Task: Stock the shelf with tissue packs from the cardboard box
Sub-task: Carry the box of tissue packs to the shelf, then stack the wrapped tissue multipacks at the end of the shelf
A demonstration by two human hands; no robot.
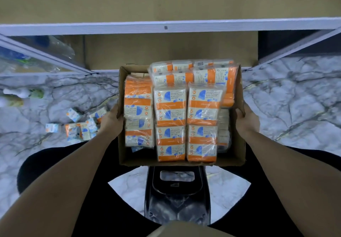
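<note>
Left hand and right hand grip the cardboard box packed with wrapped tissue packs.

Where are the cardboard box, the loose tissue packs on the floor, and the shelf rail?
cardboard box (182, 163): head view, near wall.
loose tissue packs (84, 128): head view, middle of the pile.
shelf rail (129, 27): head view, front face.

Fingers hidden behind cardboard box

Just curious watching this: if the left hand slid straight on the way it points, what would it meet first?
The left hand already grips the brown cardboard box; beyond its side wall come the orange-and-white wrapped tissue packs, probably immediately.
</note>
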